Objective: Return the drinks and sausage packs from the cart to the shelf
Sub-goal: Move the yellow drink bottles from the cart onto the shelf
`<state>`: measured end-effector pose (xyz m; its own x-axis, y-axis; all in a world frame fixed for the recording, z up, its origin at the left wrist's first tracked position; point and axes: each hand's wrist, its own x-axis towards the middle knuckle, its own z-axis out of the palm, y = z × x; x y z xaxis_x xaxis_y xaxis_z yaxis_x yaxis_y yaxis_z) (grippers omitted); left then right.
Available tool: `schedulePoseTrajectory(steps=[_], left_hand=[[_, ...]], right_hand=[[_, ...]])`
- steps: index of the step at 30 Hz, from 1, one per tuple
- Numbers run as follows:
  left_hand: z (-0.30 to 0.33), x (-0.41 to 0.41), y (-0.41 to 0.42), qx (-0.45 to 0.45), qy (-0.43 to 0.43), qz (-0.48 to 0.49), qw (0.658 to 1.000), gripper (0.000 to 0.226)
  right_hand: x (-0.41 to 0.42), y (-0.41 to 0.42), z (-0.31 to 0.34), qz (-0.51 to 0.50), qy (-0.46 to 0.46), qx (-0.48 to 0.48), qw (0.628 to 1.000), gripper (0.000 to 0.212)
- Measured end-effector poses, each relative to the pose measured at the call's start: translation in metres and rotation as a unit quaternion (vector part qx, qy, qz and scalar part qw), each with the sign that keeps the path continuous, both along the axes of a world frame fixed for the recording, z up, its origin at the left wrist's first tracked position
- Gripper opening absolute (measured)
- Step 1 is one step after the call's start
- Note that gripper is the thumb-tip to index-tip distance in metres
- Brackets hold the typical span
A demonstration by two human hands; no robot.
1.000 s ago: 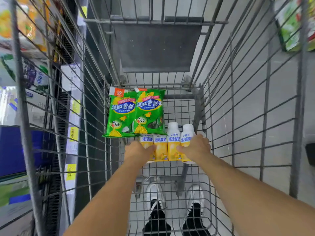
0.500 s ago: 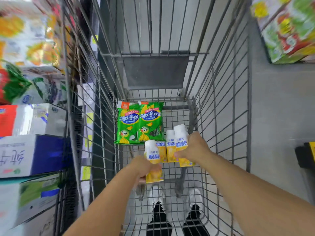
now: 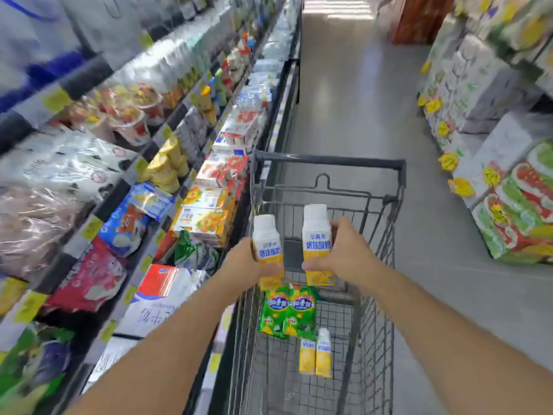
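Observation:
My left hand point(image 3: 244, 265) grips one white-and-yellow drink carton point(image 3: 267, 244) upright above the wire cart point(image 3: 329, 161). My right hand point(image 3: 348, 254) holds a second drink carton point(image 3: 316, 235) of the same kind beside it, also upright. Down in the cart basket lie two green sausage packs point(image 3: 288, 314) side by side. Two more yellow drink cartons point(image 3: 316, 354) lie just in front of them. The shelf point(image 3: 167, 199) runs along the left, close to my left hand.
The left shelving is packed with snack bags, yellow cups and boxed goods, with yellow price tags on its edges. Stacked cases point(image 3: 514, 205) line the right side of the aisle. Grey floor point(image 3: 359, 100) stretches ahead past the cart.
Both hands lifted a drink carton each out of the basket to above the cart's rim. My view swung up from the cart floor to the aisle and shelf.

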<state>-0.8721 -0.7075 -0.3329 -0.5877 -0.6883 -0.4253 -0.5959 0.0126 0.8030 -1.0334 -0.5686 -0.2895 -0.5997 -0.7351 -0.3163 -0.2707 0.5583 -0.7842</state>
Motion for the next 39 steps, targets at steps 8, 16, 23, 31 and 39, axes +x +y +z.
schedulePoseTrajectory(steps=[8, 16, 23, 31, 39], left_hand=[[0.133, 0.082, 0.026, -0.125, 0.035, 0.128, 0.983, 0.045], [0.201, 0.214, 0.124, -0.214, 0.029, 0.295, 0.931, 0.039], [0.241, 0.393, 0.247, -0.263, -0.057, 0.479, 0.836, 0.053], [0.258, 0.578, 0.435, -0.255, -0.059, 0.637, 0.725, 0.05], [0.255, 0.758, 0.605, -0.252, -0.072, 0.702, 0.662, 0.053]], right_hand=[[0.048, -0.006, 0.122, 0.164, 0.043, -0.111, 0.979, 0.078], [0.166, 0.004, 0.174, 0.376, 0.011, -0.178, 0.909, 0.076], [0.339, 0.051, 0.203, 0.536, -0.015, -0.201, 0.82, 0.075], [0.561, 0.161, 0.221, 0.671, -0.038, -0.215, 0.709, 0.073], [0.774, 0.308, 0.215, 0.745, -0.072, -0.213, 0.628, 0.074]])
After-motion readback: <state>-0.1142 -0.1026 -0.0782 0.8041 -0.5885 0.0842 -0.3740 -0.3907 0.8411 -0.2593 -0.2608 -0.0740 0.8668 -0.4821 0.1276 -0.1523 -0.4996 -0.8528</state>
